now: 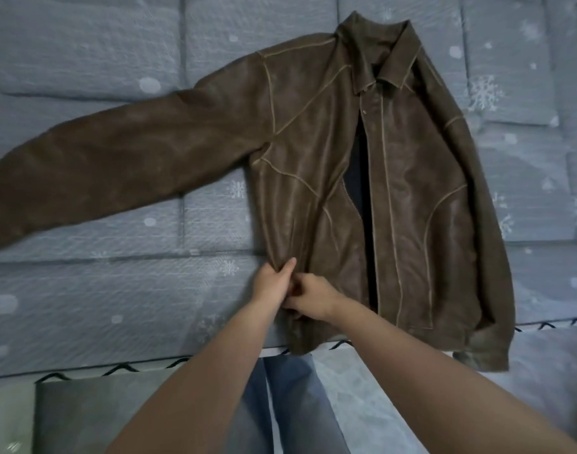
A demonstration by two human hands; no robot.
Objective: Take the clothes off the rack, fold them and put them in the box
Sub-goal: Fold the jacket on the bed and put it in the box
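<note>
A brown jacket (362, 178) lies face up on a blue quilted bedspread (100, 60) printed with snowflakes, its collar pointing away from the person and its hem hanging just over the near edge of the bed. One sleeve (117, 172) is stretched out flat to the left, while the other runs down along the jacket's right side — a layout that looks meant to flatten the garment before any fold is made. The front stands partly unzipped, with dark lining showing in the gap. Both hands meet at the lower left front panel, near the hem: the left hand (274, 280) pinches a ridge of the leather-like material, thumb raised against it, and the right hand (310, 296) has its fingers curled in beside it, gripping the same bunch of fabric. They seem to be tugging this panel straight, or perhaps gathering it to begin closing the front; which of the two cannot be told. Neither rack nor box is in view, so the folding itself appears barely begun. The person's jeans (280, 404) show below the bed edge.
</note>
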